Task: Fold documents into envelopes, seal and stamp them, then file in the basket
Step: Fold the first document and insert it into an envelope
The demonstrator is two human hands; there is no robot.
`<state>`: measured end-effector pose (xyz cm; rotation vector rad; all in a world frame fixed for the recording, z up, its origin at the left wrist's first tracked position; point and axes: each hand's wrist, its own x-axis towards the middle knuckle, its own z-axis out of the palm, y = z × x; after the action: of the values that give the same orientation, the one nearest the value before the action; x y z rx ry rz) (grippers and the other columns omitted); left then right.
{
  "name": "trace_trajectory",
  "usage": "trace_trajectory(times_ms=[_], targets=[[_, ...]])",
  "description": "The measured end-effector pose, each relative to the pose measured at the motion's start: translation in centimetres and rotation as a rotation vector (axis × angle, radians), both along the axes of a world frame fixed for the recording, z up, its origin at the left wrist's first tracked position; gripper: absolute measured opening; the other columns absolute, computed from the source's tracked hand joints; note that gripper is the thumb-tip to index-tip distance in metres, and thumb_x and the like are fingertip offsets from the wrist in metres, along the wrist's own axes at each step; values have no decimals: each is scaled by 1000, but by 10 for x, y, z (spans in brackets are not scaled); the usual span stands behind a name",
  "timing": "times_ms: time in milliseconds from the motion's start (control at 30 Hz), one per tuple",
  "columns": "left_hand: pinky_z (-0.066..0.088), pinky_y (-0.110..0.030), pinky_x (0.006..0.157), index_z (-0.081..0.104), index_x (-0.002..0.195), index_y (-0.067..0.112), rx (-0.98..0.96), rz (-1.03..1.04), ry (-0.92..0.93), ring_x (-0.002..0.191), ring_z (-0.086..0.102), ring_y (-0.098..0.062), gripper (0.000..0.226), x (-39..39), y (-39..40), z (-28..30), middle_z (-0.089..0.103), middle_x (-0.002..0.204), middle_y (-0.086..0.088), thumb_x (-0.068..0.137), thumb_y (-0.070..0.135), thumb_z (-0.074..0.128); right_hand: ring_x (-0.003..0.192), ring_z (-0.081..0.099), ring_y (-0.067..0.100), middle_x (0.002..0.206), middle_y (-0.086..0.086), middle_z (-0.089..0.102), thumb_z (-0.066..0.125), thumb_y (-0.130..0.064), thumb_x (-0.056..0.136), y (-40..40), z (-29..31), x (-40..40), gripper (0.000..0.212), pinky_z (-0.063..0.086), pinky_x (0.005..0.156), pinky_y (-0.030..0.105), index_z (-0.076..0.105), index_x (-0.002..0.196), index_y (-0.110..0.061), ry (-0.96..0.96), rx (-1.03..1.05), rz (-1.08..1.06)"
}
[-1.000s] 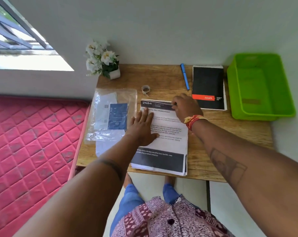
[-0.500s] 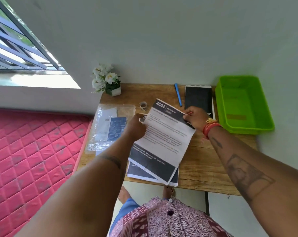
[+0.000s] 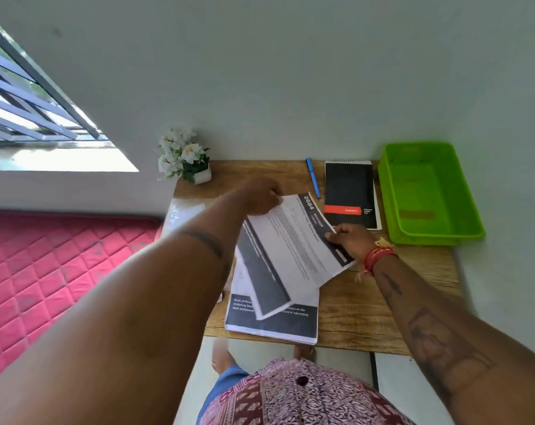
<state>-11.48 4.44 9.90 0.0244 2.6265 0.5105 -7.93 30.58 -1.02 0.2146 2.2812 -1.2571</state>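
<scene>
A printed document (image 3: 293, 250) with a black header reading 2684 is lifted off the stack and turned sideways. My left hand (image 3: 260, 196) pinches its far corner. My right hand (image 3: 349, 240) grips the header edge on the right. The remaining stack of documents (image 3: 272, 323) lies on the wooden desk (image 3: 382, 305) near its front edge. A clear plastic bag (image 3: 183, 214) of envelopes lies at the desk's left, mostly hidden behind my left arm. The green basket (image 3: 428, 194) stands at the back right with nothing in it.
A black notepad (image 3: 349, 194) and a blue pen (image 3: 313, 177) lie at the back of the desk. A small pot of white flowers (image 3: 186, 157) stands at the back left corner. A pink mattress (image 3: 54, 271) lies left of the desk.
The top sheet, flat on the stack a second ago, has been lifted by both hands and rotated clockwise, so that its header now points right. My left hand moved toward the far side.
</scene>
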Motion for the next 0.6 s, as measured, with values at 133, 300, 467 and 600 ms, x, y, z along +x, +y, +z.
trace_trajectory(times_ms=[133,300,467,600], targets=[[40,-48,112,56,143,22,-106,-66,-166,135,51,-28,63,1,3,-1,55,149,-4,90,51,75,68,69,15,79,0,74,74,-24,91,7,-19,20,22,50,63,26,69,69,-26,-37,80,-83],[50,-45,103,61,139,19,-263,-103,-154,123,59,-30,49,13,-3,-27,58,139,-10,93,31,76,70,64,16,86,3,72,71,-23,92,-4,-25,31,18,46,65,27,65,75,-26,2,89,-155],[31,-61,117,52,143,22,-416,-187,105,143,39,-42,50,29,6,-62,51,147,-16,95,18,65,83,69,25,94,2,71,68,-25,93,-23,-26,39,7,53,77,33,68,96,-18,4,81,-188],[28,-62,118,51,146,22,-358,-222,136,146,35,-41,49,50,22,-88,42,156,-16,98,23,61,72,63,13,96,-1,69,65,-26,95,-37,-21,45,10,42,58,21,64,103,-19,21,93,-175]])
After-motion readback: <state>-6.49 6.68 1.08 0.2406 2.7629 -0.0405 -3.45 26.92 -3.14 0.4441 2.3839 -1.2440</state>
